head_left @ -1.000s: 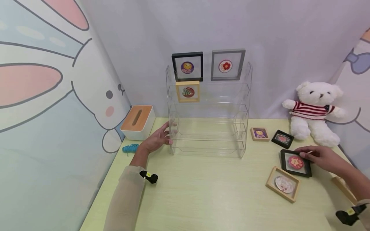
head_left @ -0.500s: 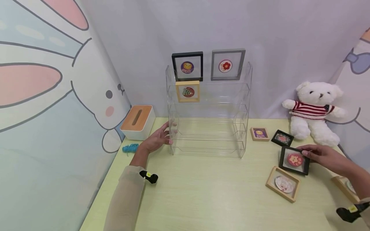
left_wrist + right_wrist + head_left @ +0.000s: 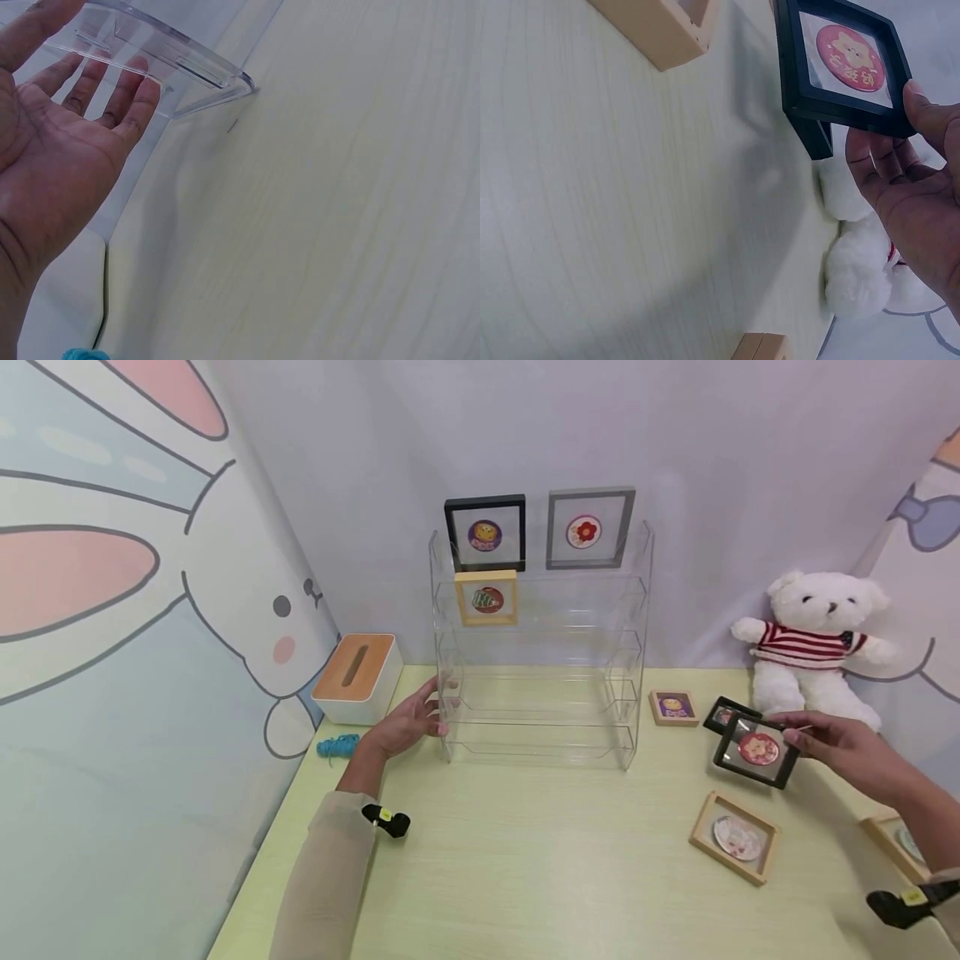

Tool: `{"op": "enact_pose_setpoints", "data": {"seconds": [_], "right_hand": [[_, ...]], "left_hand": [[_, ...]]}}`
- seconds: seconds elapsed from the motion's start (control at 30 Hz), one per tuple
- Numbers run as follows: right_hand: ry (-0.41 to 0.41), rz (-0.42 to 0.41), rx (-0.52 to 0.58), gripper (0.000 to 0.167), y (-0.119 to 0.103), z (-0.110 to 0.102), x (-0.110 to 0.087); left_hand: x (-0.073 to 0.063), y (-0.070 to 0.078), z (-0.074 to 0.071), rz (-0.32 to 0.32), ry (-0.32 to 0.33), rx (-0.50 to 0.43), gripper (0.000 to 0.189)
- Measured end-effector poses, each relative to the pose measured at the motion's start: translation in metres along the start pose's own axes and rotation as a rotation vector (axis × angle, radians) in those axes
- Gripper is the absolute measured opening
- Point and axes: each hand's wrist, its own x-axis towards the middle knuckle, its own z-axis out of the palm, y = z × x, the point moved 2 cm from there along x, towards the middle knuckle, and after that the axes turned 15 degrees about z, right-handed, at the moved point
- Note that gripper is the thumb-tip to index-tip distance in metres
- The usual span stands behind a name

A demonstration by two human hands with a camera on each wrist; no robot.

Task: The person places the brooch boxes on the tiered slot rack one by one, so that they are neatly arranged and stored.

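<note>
From the middle of the clear acrylic rack (image 3: 543,723), blue yarn (image 3: 339,745) lies at eight o'clock, a wood-lidded tissue box (image 3: 367,681) at nine. My left hand (image 3: 405,727), at eight, is unclenched at the rack's side, fingers spread; whether they press it I can't tell. The rack bears a black frame (image 3: 486,535) at eleven, a light-wood frame (image 3: 487,600) at ten, a grey frame (image 3: 585,532) at one. From the star-badge frame (image 3: 757,750), held tilted above the table (image 3: 570,860), a small wooden frame (image 3: 674,707) lies at ten, a small black frame (image 3: 722,714), partly hidden, at eleven, a white-badge frame (image 3: 735,839) at six. My right hand (image 3: 855,756) pinches the star-badge frame's edge at two; the teddy bear (image 3: 813,647) sits at one.
</note>
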Motion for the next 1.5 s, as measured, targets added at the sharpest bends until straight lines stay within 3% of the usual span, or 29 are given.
{"op": "enact_pose_setpoints", "data": {"seconds": [0.3, 0.47, 0.7, 0.9, 1.17, 1.5], "right_hand": [[0.050, -0.049, 0.128, 0.033, -0.023, -0.009, 0.003], [0.109, -0.024, 0.071, 0.034, -0.038, -0.015, 0.006], [0.169, -0.069, 0.084, 0.032, -0.066, -0.023, 0.011], [0.235, -0.157, 0.082, 0.031, -0.098, -0.033, 0.014], [0.236, -0.204, 0.106, 0.032, -0.148, -0.040, 0.022], [0.229, -0.284, 0.113, 0.032, -0.215, -0.030, 0.035]], "left_hand": [[0.000, -0.004, -0.002, -0.001, -0.003, 0.007, 0.097], [0.001, -0.005, -0.003, 0.001, 0.000, 0.006, 0.096], [0.001, -0.003, -0.002, -0.003, -0.002, 0.008, 0.095], [0.000, -0.002, -0.001, 0.003, -0.007, 0.008, 0.095], [0.001, -0.002, -0.001, 0.003, -0.008, 0.011, 0.095], [0.001, -0.002, -0.002, 0.011, -0.023, 0.005, 0.098]]}}
